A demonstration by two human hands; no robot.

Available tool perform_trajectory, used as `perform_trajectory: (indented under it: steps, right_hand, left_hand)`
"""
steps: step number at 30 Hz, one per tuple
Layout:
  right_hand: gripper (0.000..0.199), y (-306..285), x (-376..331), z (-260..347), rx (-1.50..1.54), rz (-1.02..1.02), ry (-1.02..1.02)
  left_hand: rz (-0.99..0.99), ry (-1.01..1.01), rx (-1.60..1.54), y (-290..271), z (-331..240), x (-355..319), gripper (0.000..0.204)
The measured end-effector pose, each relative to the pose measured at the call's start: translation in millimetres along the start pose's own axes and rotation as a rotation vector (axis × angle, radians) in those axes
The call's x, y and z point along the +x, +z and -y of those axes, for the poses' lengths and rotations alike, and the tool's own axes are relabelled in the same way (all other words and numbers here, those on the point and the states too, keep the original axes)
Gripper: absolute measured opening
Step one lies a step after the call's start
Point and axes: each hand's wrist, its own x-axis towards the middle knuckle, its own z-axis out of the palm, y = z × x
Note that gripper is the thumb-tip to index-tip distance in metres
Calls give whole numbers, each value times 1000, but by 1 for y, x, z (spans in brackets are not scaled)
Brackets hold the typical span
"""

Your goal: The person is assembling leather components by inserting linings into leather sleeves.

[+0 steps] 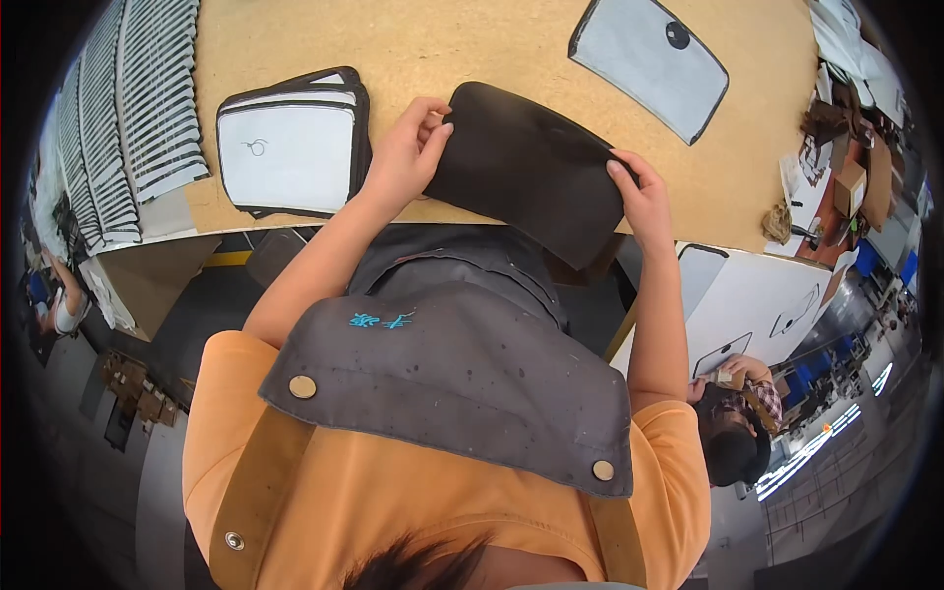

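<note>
Head view, looking down over the person's chest at a tan, chipboard-like counter (472,49) whose near edge runs across the middle of the frame. At far left, rows of flat white pieces with dark edges (128,108) lie overlapped like shingles, reaching the counter's left end. Just right of them a stack of white panels with black borders (287,147) sits near the front edge, close beside the left hand (405,152). The left hand's grip is closed, thumb and fingers pinching the upper left corner of a black fabric piece (526,167). This piece is held over the counter's near edge, tilted, its lower corner hanging past the edge toward the apron (462,383). The right hand (639,197) clasps the piece's right edge, fingers curled over it. Between the stack and the single white panel with a dark round spot (649,64) at upper right, the counter top is bare, giving open room behind the black piece. At far right, the counter ends beside cardboard boxes (851,182) and scraps. Below the edge, a second white surface (757,295) stands to the right, where another person (733,423) bends over it. The floor (128,472) at lower left is grey, with small brown pieces scattered on it.
</note>
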Motion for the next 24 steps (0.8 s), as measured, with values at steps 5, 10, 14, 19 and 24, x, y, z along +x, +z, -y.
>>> perform_trajectory:
  steps: [5, 10, 14, 19, 24]
  right_hand:
    - [20, -1, 15, -8, 73, 64, 71]
    - [20, -3, 21, -14, 30, 67, 90]
    - [19, -1, 21, -9, 17, 52, 93]
    - [18, -1, 24, -4, 39, 63, 131]
    - [18, -2, 24, -3, 45, 71, 172]
  left_hand:
    - [-39, 188, 215, 1, 13, 5, 21]
    - [-51, 251, 281, 2, 18, 4, 26]
    - [-35, 227, 303, 2, 16, 3, 32]
    - [-35, 219, 303, 2, 13, 3, 36]
    - [-19, 201, 316, 3, 14, 2, 38]
